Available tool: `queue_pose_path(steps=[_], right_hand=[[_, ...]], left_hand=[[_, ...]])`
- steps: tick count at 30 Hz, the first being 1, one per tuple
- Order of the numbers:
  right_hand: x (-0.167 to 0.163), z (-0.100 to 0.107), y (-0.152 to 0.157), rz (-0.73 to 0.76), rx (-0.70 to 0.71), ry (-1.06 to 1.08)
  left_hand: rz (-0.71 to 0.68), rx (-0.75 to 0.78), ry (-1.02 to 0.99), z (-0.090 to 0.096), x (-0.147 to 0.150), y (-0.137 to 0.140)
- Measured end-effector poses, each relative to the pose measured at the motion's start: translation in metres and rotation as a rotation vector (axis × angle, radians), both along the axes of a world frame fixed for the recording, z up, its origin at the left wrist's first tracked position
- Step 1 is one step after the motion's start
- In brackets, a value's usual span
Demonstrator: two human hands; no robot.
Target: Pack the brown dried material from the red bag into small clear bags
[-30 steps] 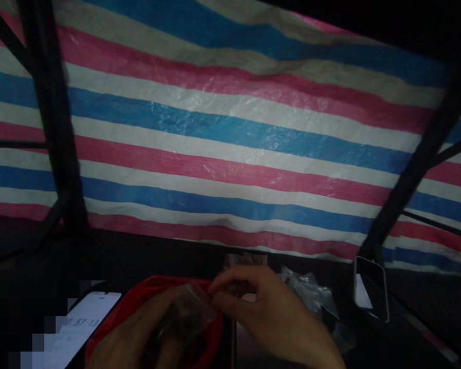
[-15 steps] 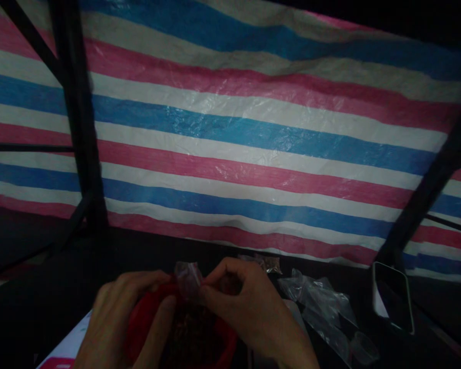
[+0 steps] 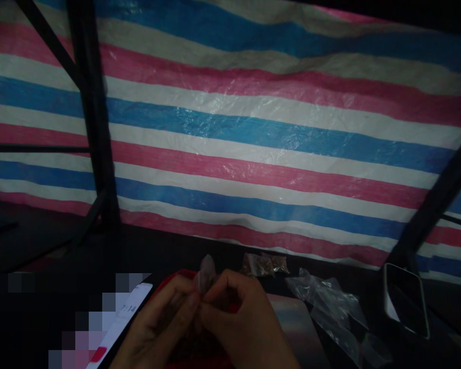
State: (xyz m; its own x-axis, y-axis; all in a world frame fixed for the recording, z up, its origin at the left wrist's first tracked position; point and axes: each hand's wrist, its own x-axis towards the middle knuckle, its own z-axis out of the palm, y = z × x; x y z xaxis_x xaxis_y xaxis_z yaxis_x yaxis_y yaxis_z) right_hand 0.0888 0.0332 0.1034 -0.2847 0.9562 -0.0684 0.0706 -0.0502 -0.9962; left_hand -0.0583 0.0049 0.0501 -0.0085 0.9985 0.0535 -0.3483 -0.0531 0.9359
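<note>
Above a red bowl [image 3: 200,365], both hands meet at a small clear plastic zip bag [image 3: 206,272]. My left hand [image 3: 159,325] is closed, thumb and fingertips at the bag's left edge. On the bag's other edge, my right hand [image 3: 249,315] pinches with thumb and forefinger. The bag stands up between the fingertips; its lower part is hidden by them. Dark brown loose bits lie in the bowl, mostly covered by the hands and dim.
Small bags filled with brown bits [image 3: 267,264] lie behind my right hand. To the right are empty clear bags [image 3: 330,302], a clear cup [image 3: 375,350] and a phone [image 3: 405,302]. A silver flat plate [image 3: 297,328] sits beside the bowl. Striped sheeting [image 3: 253,133] hangs behind.
My left hand has moved right from the bowl's rim to the bag and now grips it too. The view has shifted slightly left, showing more of the silver plate.
</note>
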Motion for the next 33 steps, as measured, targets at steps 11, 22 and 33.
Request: queue_pose_path(steps=[11,22,33], right_hand=[[-0.014,-0.012,0.005,-0.255,0.242,-0.043],[-0.001,-0.024,0.008,0.09,0.449,-0.228],[0.025,-0.032,0.018,-0.05,0.621,-0.421]], left_hand=[[0.288,0.145,0.556,0.0,-0.012,0.002],[0.024,-0.299,-0.342,-0.012,0.0,0.014],[0.419,0.03,0.196,-0.012,0.004,0.026]])
